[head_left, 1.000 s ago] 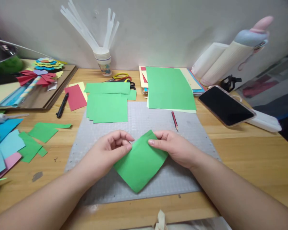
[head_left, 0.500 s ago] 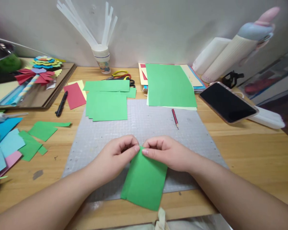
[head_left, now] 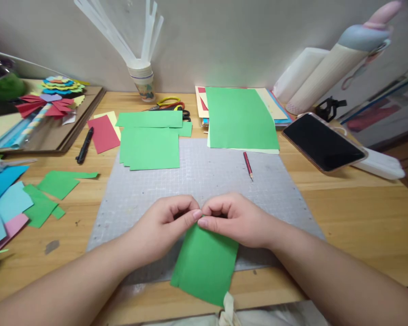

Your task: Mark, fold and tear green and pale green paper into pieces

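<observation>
A green sheet of paper (head_left: 207, 262) hangs slanted over the front edge of the grey cutting mat (head_left: 217, 181), with creases along its left side. At its upper edge, my left hand (head_left: 172, 224) pinches the paper between thumb and curled fingers. My right hand (head_left: 231, 219) grips the same edge just beside it, the two thumbs nearly touching. The fingers hide most of that upper edge. A short red pencil (head_left: 248, 166) lies on the mat beyond my right hand. Cut green pieces (head_left: 153, 149) are stacked at the mat's far left.
Paper scraps (head_left: 15, 201) cover the left of the table, near a black pen (head_left: 85, 146). Scissors (head_left: 170, 104) and a paper cup with white strips (head_left: 144, 86) stand at the back. Larger green sheets (head_left: 241, 117) lie centre-back; a phone (head_left: 324, 141) leans at right.
Both thumbs have shifted slightly along the upper edge, drawing closer together. The paper's lower end has dropped a little toward me. The whole view has tilted slightly.
</observation>
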Tool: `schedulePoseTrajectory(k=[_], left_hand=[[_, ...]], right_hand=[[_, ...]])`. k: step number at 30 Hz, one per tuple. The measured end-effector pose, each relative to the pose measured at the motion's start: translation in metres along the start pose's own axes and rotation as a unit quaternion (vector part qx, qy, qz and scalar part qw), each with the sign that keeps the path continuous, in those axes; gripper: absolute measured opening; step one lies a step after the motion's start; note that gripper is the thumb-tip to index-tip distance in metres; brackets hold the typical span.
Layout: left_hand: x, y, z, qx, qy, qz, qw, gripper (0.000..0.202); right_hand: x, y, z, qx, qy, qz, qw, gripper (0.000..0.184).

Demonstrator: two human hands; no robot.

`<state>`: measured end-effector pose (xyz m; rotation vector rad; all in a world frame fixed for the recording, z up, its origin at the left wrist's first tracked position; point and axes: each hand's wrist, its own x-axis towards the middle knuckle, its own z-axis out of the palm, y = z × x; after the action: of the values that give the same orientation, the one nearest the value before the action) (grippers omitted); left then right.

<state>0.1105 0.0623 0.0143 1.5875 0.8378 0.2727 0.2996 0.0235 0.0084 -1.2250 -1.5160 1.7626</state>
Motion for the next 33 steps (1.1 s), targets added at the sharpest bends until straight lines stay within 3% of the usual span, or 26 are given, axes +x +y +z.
schedulePoseTrajectory(k=[17, 21, 25, 28, 30, 33], left_hand=[[0.002, 0.001, 0.004, -0.061, 0.037, -0.005, 0.997, 0.032], [0.003, -0.001, 0.003, -0.048, 0.079, -0.008, 0.996, 0.031], [0.007, -0.007, -0.008, 0.037, 0.19, 0.0, 0.981, 0.028], [0.011, -0.013, -0.018, 0.151, 0.273, 0.037, 0.95, 0.024], [0.012, -0.016, -0.02, 0.257, 0.291, 0.07, 0.919, 0.028], [0.013, -0.018, -0.014, 0.403, 0.265, 0.104, 0.87, 0.029]], right_hand=[[0.002, 0.0, 0.001, 0.02, 0.013, 0.005, 1.0, 0.041], [0.003, 0.0, -0.004, 0.032, 0.036, 0.02, 0.999, 0.036], [0.006, 0.002, -0.015, 0.02, 0.114, 0.058, 0.992, 0.029], [0.011, 0.008, -0.022, -0.034, 0.183, 0.063, 0.981, 0.02], [0.014, 0.012, -0.025, -0.101, 0.225, 0.025, 0.969, 0.015], [0.018, 0.017, -0.027, -0.206, 0.272, -0.021, 0.94, 0.021]])
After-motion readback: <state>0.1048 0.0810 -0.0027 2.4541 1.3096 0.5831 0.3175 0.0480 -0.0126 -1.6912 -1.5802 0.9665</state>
